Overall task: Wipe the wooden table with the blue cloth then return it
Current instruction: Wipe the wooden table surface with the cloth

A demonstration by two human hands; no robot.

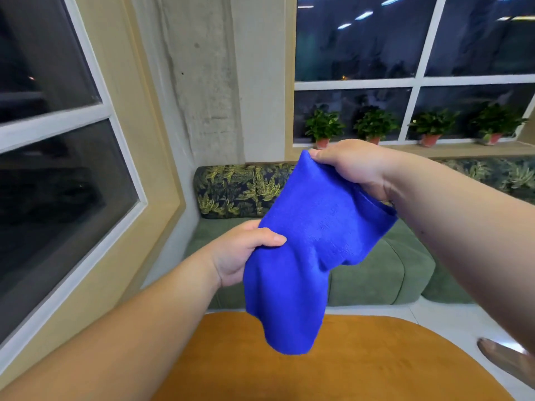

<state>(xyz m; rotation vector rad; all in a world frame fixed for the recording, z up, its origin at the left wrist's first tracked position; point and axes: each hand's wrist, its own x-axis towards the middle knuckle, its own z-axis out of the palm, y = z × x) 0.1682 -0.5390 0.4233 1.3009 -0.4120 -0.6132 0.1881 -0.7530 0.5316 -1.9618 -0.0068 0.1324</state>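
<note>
Above wooden table [333, 371], hands grip blue cloth [312, 250].

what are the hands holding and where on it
Both hold the blue cloth: right hand pinches its top edge, left hand grips its left side.

Ahead of me a green sofa [376, 273] with leaf-print cushions [237, 189] sits under dark windows [359, 39]; four potted plants [324, 127] line the sill.
</note>
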